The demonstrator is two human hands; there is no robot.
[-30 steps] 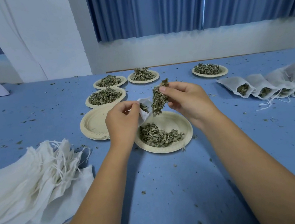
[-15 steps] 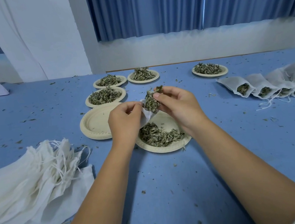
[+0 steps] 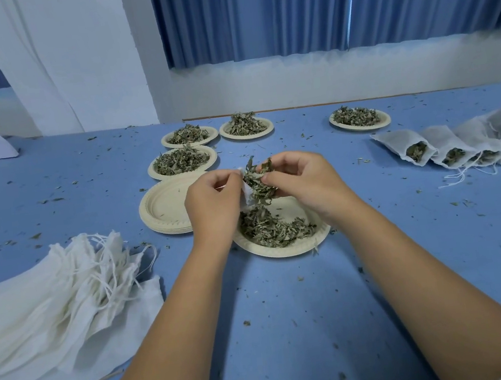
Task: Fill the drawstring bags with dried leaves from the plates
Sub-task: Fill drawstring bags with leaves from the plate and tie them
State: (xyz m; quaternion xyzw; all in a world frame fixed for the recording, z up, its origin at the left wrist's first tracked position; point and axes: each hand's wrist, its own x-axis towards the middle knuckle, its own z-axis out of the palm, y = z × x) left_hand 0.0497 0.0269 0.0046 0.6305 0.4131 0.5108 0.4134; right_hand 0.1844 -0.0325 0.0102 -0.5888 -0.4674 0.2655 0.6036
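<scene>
Just above the near plate, gripping a small white drawstring bag in the left hand, fingers curled round its mouth. Pinching a clump of dried leaves in the right hand, pressed against the bag's opening, a few leaves sticking up past the fingertips. More loose leaves heaped on the near plate underneath, mostly on its left half.

Beside the left hand, touching nothing, a stack of empty plates. Behind that stack, a heaped plate; farther back, two heaped plates side by side and a lone plate off to the right.

Along the right edge, a row of filled bags lying overlapped, mouths open, leaves showing inside. At the near left, a pile of empty bags with strings tangled on top. Leaf crumbs scattered all over the blue table.
</scene>
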